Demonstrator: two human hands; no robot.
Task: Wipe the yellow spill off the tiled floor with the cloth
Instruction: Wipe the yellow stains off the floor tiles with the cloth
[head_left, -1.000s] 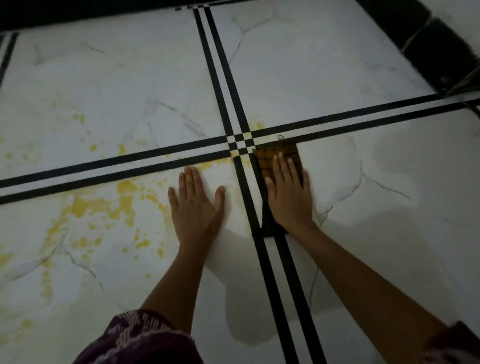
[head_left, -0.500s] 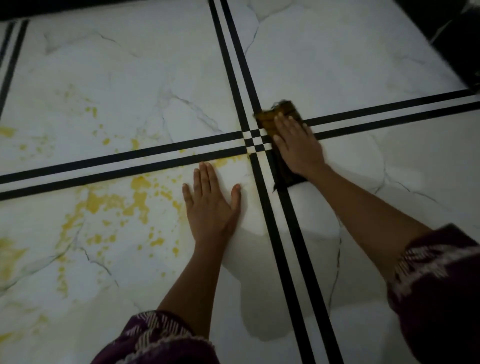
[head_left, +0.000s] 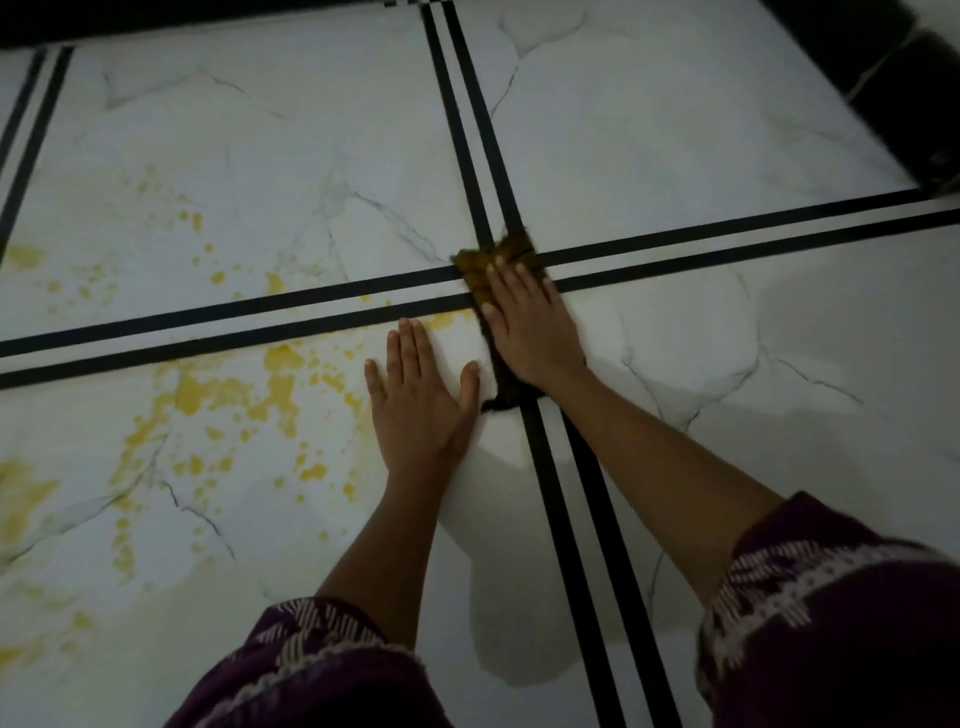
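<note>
Head view: right hand (head_left: 530, 327) laid flat, fingers straight, pressing a folded dark brown-and-yellow cloth (head_left: 498, 257) onto the crossing of the black double stripes (head_left: 561, 519) in the white marble-look tiled floor (head_left: 675, 130). Left hand (head_left: 415, 400) flat and spread on the near-left tile, just beside the cloth, holding nothing. Splattered yellow spill (head_left: 234, 395) left of that hand, across both left tiles. Dark purple patterned sleeves (head_left: 831, 623) along the bottom edge.

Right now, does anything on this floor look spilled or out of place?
Yes: a yellow spill splatters the white tiles left of the left hand. The right hand presses the cloth where the black stripes cross, apart from the main splatter.
</note>
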